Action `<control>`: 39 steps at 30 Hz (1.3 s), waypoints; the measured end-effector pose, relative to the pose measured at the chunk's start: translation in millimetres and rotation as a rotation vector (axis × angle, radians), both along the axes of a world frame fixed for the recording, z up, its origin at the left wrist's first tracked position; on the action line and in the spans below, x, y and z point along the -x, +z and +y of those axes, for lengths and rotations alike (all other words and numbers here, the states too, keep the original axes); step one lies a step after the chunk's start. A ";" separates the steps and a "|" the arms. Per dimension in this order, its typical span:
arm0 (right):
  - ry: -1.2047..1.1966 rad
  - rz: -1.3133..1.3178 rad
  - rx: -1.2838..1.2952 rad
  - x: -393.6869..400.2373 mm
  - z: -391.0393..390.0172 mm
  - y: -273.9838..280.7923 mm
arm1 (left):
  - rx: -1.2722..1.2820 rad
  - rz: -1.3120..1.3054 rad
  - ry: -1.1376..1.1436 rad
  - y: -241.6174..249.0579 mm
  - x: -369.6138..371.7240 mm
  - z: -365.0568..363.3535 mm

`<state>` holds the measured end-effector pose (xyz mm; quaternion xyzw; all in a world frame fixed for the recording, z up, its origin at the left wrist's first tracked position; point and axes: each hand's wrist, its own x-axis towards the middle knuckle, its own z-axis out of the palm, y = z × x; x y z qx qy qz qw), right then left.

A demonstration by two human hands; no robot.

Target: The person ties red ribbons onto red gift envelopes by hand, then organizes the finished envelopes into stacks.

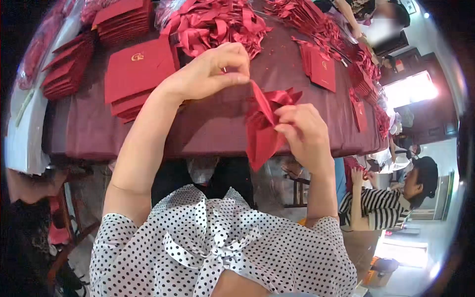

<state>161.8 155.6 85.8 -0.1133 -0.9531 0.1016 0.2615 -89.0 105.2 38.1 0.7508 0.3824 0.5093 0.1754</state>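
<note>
A red ribbon (263,101) is drawn taut between my two hands, above the near edge of the table. My left hand (215,72) is closed in a pinch on its upper end. My right hand (304,131) pinches the ribbon lower down, together with a red folded paper piece (262,143) that hangs tilted past the table edge. Loops of ribbon stick out behind my right fingers, and the fingertips partly hide where ribbon and paper meet. Left of my left forearm lies a stack of red card envelopes (138,69) with a gold emblem.
A large heap of red ribbons (213,24) covers the back of the dark red tablecloth (208,131). More red card stacks stand at the back left (123,22) and right (319,67). A person in a striped top (376,205) works at the right; other people are farther back.
</note>
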 end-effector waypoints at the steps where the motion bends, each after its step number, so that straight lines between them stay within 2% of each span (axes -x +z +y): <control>1: 0.010 -0.012 0.004 -2.0 -1.7 2.6 | 0.038 -0.094 -0.057 -2.0 -1.5 1.6; 2: 0.035 0.000 0.012 -2.9 -3.4 4.9 | -0.012 -0.071 -0.088 -7.0 -6.2 3.8; 4: 0.073 0.024 0.012 -5.1 -4.6 3.9 | 0.064 -0.010 -0.063 -15.1 -15.9 6.1; 5: 0.077 0.018 0.014 -6.4 -5.6 4.9 | 0.258 -0.178 -0.172 -19.1 -21.0 4.6; 7: 0.086 0.006 -0.002 -8.9 -7.0 8.3 | 0.550 -0.115 -0.372 -13.9 -20.1 2.3; 8: 0.081 0.008 -0.004 -11.0 -5.6 8.0 | 0.607 -0.117 -0.485 -16.8 -19.9 2.0; 10: 0.084 0.006 0.025 -18.0 -2.0 8.6 | 0.670 -0.289 -0.524 -10.5 -24.6 -5.4; 12: 0.059 0.015 0.029 -24.1 -2.1 13.2 | 0.474 -0.392 -0.363 -6.5 -14.3 -2.1; 13: 0.051 0.017 0.043 -26.6 -2.6 14.9 | 0.337 -0.330 -0.177 -4.1 -5.8 -0.2; 15: 0.006 0.067 0.061 -22.8 -4.9 10.7 | 0.414 -0.509 -0.203 -6.7 -12.3 1.3; 17: -0.024 0.121 -0.056 -19.2 -5.4 14.7 | 0.419 -0.646 -0.244 -17.0 -22.0 8.4; 18: -0.034 0.142 -0.133 -18.5 1.2 12.2 | 0.385 -0.768 -0.200 -16.6 -28.4 10.0; 20: -0.170 0.195 -0.124 -19.3 13.7 13.1 | 0.392 -0.972 -0.159 -10.4 -32.3 8.6; 22: -0.280 0.248 -0.320 -24.4 54.5 24.6 | 0.404 -0.916 0.000 -26.5 -24.1 18.1; 23: -0.400 0.310 -0.230 -26.5 83.2 25.7 | 0.493 -0.819 0.144 -29.3 -22.8 17.9; 24: -0.476 0.310 -0.312 -25.9 111.1 33.1 | 0.503 -0.714 0.194 -34.8 -25.1 19.4; 25: -0.485 0.324 -0.229 -26.5 138.9 37.9 | 0.512 -0.609 0.244 -41.6 -27.5 21.4; 26: -0.522 0.293 -0.473 -26.6 174.0 36.6 | 0.476 -0.487 0.217 -48.4 -30.0 23.6; 27: -0.563 0.193 -0.408 -27.5 206.2 37.6 | 0.347 -0.317 0.255 -47.6 -34.7 21.5; 29: -0.675 0.126 -0.353 -20.9 244.7 27.5 | 0.381 -0.252 0.206 -47.9 -39.1 21.1; 30: -0.685 0.049 -0.218 -19.6 262.2 21.1 | 0.416 -0.293 0.210 -46.7 -40.7 20.4; 32: -0.646 -0.093 -0.345 -20.9 297.5 -3.8 | 0.454 -0.254 0.216 -43.5 -38.5 20.0; 34: -0.610 0.128 -0.352 -14.4 309.2 -35.2 | 0.349 -0.162 0.243 -49.0 -37.0 20.4; 36: -0.799 0.031 -0.415 -10.9 313.8 -55.5 | 0.183 -0.020 0.291 -54.6 -40.7 24.0; 37: -0.821 -0.009 -0.476 4.5 289.1 -48.4 | 0.220 0.004 0.284 -51.6 -42.1 20.6; 38: -0.759 0.045 -0.550 16.8 281.6 -48.8 | 0.272 0.020 0.301 -48.3 -45.7 19.4; 39: -0.618 0.216 -0.505 42.6 249.0 -39.1 | 0.310 0.068 0.306 -46.0 -48.4 17.9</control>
